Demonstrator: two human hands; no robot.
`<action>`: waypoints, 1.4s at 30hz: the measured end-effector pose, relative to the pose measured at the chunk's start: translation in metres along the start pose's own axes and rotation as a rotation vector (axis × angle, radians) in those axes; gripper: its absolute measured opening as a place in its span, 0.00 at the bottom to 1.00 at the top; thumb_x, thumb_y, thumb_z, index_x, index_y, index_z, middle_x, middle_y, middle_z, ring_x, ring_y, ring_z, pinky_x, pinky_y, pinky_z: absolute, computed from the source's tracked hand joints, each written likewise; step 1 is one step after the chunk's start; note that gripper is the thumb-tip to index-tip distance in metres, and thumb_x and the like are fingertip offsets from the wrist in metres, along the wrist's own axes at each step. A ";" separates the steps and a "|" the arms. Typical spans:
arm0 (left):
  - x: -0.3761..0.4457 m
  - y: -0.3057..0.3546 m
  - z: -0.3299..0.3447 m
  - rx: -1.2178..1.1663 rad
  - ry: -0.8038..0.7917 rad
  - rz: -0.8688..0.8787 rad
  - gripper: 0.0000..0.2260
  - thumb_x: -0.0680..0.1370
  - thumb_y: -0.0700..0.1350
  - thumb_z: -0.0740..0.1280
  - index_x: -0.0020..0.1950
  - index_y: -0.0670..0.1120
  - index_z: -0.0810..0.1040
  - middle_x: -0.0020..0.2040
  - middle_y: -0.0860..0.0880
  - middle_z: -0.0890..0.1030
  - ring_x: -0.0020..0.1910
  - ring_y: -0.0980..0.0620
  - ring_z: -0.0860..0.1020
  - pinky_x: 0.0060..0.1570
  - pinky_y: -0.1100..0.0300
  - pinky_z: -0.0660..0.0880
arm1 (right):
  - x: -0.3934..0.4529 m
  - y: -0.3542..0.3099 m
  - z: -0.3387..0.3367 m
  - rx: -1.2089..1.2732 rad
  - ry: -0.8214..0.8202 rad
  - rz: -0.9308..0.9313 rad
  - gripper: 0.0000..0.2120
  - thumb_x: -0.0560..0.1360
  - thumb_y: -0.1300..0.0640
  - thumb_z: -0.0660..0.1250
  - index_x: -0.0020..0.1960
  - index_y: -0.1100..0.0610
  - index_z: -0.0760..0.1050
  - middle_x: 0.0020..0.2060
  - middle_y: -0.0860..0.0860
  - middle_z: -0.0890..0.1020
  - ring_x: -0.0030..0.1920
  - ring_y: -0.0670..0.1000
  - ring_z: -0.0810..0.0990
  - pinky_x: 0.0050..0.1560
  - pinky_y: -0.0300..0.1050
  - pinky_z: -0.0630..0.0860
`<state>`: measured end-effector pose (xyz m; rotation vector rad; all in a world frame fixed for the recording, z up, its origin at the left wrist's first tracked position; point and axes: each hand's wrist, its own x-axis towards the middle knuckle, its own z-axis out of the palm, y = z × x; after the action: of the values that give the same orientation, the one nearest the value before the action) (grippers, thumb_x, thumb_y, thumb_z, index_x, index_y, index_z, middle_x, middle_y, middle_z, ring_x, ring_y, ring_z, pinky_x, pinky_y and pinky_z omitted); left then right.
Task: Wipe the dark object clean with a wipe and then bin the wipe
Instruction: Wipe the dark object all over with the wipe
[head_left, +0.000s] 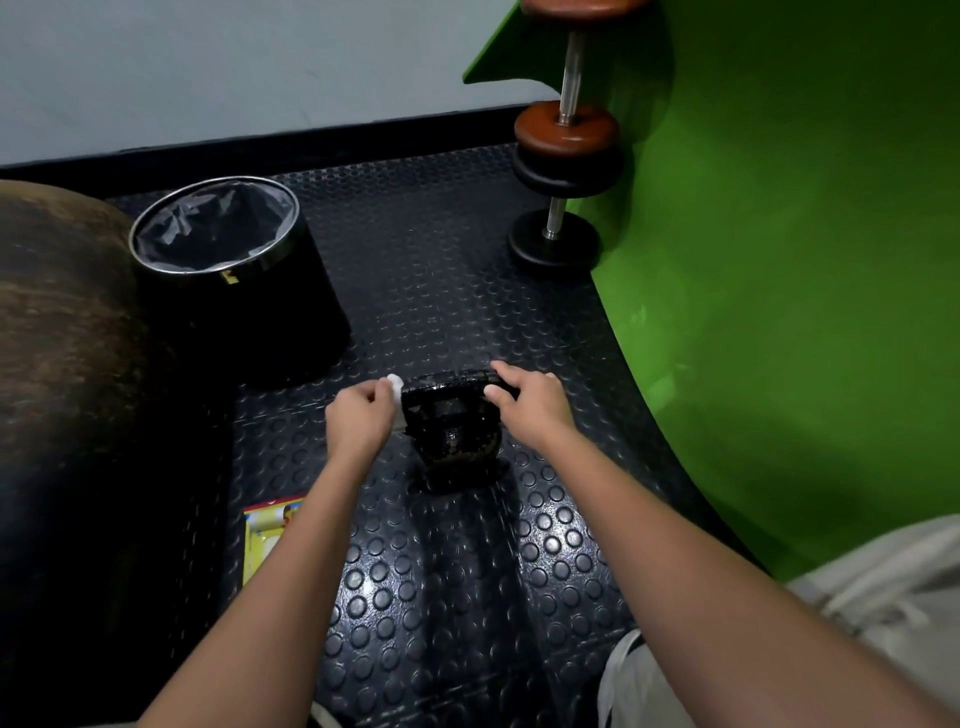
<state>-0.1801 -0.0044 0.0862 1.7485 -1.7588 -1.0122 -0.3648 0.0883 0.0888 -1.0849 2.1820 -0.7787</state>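
Here the left hand (358, 415) pinches the white wipe (396, 387) against the kettlebell's (451, 421) left side, while the right hand (530, 402) grips its top handle.

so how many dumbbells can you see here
2. One dumbbell stands upright on the floor beside the green wall; the other dumbbell stands on top of it, its upper end cut off by the frame edge. More may be out of view.
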 end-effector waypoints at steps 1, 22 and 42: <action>-0.002 0.006 -0.002 0.063 -0.004 0.077 0.19 0.79 0.53 0.59 0.31 0.45 0.73 0.27 0.48 0.76 0.32 0.47 0.74 0.33 0.57 0.69 | 0.000 0.000 0.000 0.000 0.001 -0.001 0.22 0.82 0.50 0.63 0.76 0.47 0.68 0.73 0.45 0.71 0.77 0.54 0.58 0.75 0.50 0.59; 0.014 -0.016 0.001 -0.194 -0.095 -0.196 0.15 0.74 0.59 0.61 0.39 0.49 0.78 0.40 0.49 0.81 0.41 0.49 0.78 0.48 0.55 0.76 | 0.001 0.002 0.002 0.046 -0.008 0.002 0.22 0.82 0.50 0.63 0.76 0.47 0.68 0.74 0.45 0.70 0.79 0.56 0.55 0.77 0.53 0.57; 0.013 -0.004 0.002 0.007 -0.081 0.038 0.20 0.80 0.55 0.59 0.32 0.46 0.65 0.27 0.50 0.68 0.30 0.51 0.67 0.33 0.57 0.64 | 0.003 0.004 0.003 0.028 0.000 -0.015 0.22 0.82 0.50 0.64 0.76 0.48 0.69 0.74 0.46 0.71 0.77 0.55 0.58 0.76 0.50 0.57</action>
<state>-0.1796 -0.0166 0.0796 1.6930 -1.8403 -1.0759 -0.3666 0.0870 0.0833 -1.0880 2.1594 -0.8134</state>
